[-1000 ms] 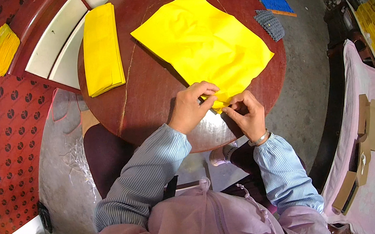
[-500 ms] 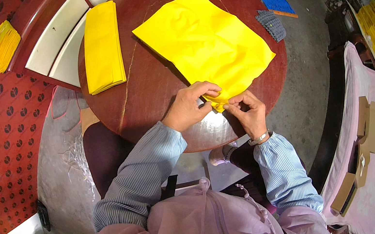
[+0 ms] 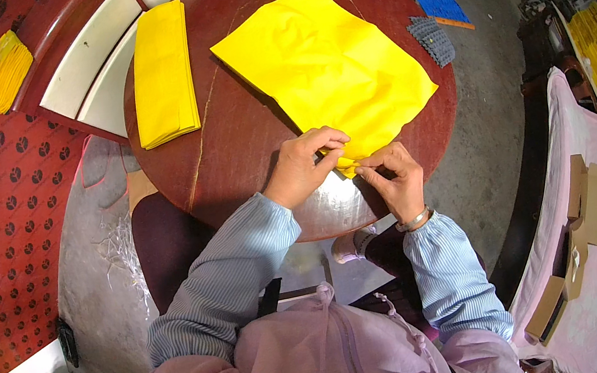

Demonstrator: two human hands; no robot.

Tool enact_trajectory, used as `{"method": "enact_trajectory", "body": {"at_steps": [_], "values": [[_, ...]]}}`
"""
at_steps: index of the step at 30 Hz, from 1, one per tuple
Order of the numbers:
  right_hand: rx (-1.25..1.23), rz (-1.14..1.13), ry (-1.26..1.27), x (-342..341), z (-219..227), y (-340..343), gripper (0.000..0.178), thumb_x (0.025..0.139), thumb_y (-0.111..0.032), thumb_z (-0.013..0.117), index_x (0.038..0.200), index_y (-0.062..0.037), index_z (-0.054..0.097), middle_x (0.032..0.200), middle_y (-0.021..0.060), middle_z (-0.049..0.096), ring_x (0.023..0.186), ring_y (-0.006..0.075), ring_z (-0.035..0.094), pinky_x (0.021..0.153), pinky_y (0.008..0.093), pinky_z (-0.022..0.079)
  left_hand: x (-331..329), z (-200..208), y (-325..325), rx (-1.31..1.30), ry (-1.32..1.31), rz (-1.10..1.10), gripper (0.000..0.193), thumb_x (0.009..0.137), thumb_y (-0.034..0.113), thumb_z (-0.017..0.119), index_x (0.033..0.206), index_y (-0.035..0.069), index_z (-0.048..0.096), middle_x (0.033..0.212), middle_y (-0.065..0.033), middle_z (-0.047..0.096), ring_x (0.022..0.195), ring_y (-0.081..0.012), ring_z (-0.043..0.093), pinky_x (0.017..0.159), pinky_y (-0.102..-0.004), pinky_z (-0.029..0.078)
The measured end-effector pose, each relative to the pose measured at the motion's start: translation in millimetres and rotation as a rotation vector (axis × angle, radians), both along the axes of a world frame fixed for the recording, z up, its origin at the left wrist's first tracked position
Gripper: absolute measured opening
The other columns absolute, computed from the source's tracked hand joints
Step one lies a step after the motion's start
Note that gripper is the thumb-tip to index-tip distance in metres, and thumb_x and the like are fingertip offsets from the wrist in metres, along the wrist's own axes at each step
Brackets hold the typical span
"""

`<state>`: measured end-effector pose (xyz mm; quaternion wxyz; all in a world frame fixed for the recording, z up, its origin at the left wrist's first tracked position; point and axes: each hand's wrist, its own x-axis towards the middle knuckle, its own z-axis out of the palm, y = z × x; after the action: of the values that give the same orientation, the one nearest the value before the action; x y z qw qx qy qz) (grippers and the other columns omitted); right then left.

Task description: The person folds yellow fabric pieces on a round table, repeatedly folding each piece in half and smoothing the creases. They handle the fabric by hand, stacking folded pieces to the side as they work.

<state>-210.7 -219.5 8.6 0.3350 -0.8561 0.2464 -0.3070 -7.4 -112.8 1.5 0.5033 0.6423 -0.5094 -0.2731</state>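
Cloth [image 3: 330, 64] of yellow colour lies on round counter [image 3: 241, 145], long axis from near R to far L. R hand [image 3: 397, 180], w/ grip pinched on its gathered near corner, has the bulk lying ahead; L hand [image 3: 298, 171] touches same corner from L side, abt. equally near, but how tight its grip is, I cannot tell.
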Motion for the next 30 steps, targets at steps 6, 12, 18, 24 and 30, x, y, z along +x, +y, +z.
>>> {"method": "enact_trajectory", "body": {"at_steps": [6,12,18,24,30], "values": [[0.319,-0.103,0.013,-1,-8,5,0.018,0.086,-0.002,0.091,0.098,0.0005,0.079,0.096,0.0033,0.069,0.084,0.012,0.065,0.077,0.0262,0.055,6,-1,1,0.027,-0.008,-0.064,0.026,0.097,0.0,0.069,0.123,0.004,0.075,0.119,-0.0113,0.08,0.109,-0.024,0.078,0.089,-0.0336,0.064],[0.332,-0.096,-0.006,-1,-11,4,0.018,0.086,-0.002,0.091,0.098,0.0004,0.078,0.095,0.0026,0.069,0.082,0.011,0.065,0.075,0.0252,0.054,9,-1,4,0.001,-0.033,-0.118,0.037,0.093,-0.008,0.065,0.127,0.002,0.072,0.123,-0.0142,0.078,0.114,-0.0258,0.078,0.098,-0.037,0.063],[0.283,-0.112,-0.014,2,-10,6,0.019,0.085,-0.004,0.091,0.1,-0.0026,0.08,0.089,0.0053,0.068,0.077,0.0128,0.066,0.069,0.0272,0.054,3,0,3,-0.023,-0.006,-0.081,0.032,0.091,-0.001,0.075,0.123,0.003,0.074,0.121,-0.0134,0.078,0.111,-0.026,0.078,0.097,-0.0346,0.062],[0.018,-0.055,0.012,2,6,7,0.018,0.086,-0.001,0.09,0.1,-0.0027,0.079,0.09,0.0036,0.068,0.079,0.014,0.062,0.073,0.0273,0.051,-7,-2,-3,0.028,-0.025,0.066,0.023,0.094,0.006,0.078,0.117,0.004,0.076,0.112,-0.0111,0.08,0.103,-0.025,0.08,0.086,-0.033,0.063],[-0.02,-0.007,-0.022,3,4,2,0.017,0.082,-0.003,0.09,0.097,-0.0046,0.081,0.087,0.0048,0.071,0.078,0.0189,0.064,0.071,0.033,0.052,-1,0,-1,-0.011,0.005,0.022,0.02,0.098,0.006,0.074,0.118,0.005,0.076,0.112,-0.0109,0.081,0.102,-0.0257,0.08,0.085,-0.0332,0.064]]}}
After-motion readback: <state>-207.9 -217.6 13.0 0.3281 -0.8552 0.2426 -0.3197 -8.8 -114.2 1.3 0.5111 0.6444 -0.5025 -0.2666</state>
